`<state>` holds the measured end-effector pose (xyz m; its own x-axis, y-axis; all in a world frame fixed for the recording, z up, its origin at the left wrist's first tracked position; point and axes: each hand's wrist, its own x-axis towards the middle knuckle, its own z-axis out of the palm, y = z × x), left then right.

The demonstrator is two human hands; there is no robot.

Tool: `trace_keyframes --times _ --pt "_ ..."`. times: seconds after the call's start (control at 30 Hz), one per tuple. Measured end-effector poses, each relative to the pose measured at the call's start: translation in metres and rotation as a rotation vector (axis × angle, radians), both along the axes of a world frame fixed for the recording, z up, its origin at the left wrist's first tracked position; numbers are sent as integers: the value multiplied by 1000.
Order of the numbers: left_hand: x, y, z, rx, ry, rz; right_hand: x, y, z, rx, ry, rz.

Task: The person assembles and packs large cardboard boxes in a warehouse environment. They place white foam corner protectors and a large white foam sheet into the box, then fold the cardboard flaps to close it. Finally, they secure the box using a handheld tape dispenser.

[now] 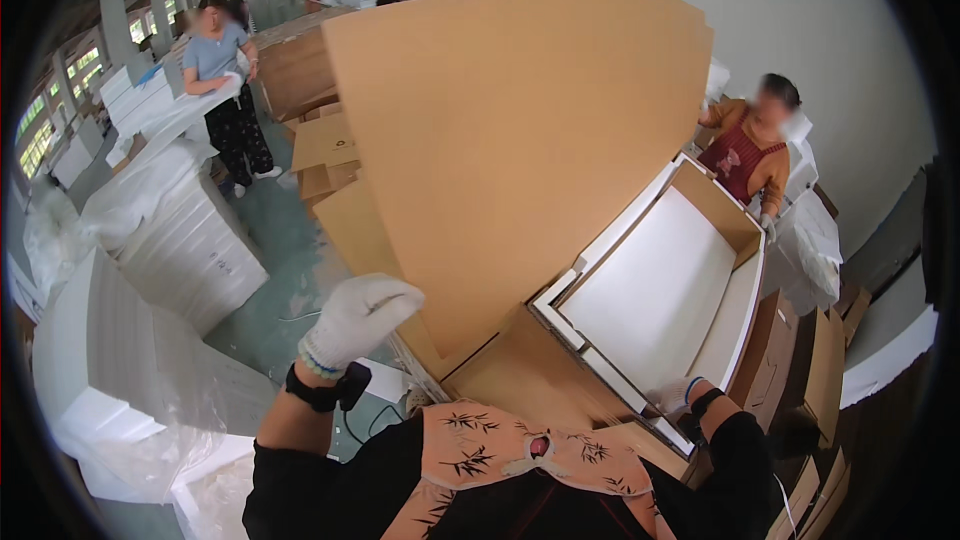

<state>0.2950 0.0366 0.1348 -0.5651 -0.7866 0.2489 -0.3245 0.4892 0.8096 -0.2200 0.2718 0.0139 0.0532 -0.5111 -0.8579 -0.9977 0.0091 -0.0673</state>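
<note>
My left hand (pixel 360 322), in a white knit glove, is closed with its fingers curled toward the thumb. Its fingertips overlap the lower left edge of a big brown cardboard sheet (pixel 520 140); what they grip, if anything, is hidden. The sheet rises at a slant on the left side of an open carton (pixel 742 215). White edge strips (pixel 735 325) line that carton, and a flat white panel (pixel 655 275) lies inside. At the carton's near end is my right hand (pixel 672 398), also gloved; it is blurred and its fingers cannot be made out.
Across the carton a co-worker (pixel 745 155) has one hand by the sheet's right edge, the other on the carton. Another person (pixel 218 70) stands far left. White foam stacks (pixel 190 240) fill the left; folded cardboard boxes (pixel 775 345) stand at the right.
</note>
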Motion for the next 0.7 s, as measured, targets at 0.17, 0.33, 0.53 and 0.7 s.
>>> trace_keyframes --times 0.17,0.33,0.53,0.7 --pt "-15 16 21 -184 -52 -502 1 32 26 -629 58 -365" --pt "-50 21 1 17 -84 -947 68 121 18 -988 201 -609" --pt "-74 -53 -81 -136 -272 -769 115 259 -119 -1182 559 -662" --pt "15 -141 -200 -241 -770 -175 198 278 -165 -843 577 -505"
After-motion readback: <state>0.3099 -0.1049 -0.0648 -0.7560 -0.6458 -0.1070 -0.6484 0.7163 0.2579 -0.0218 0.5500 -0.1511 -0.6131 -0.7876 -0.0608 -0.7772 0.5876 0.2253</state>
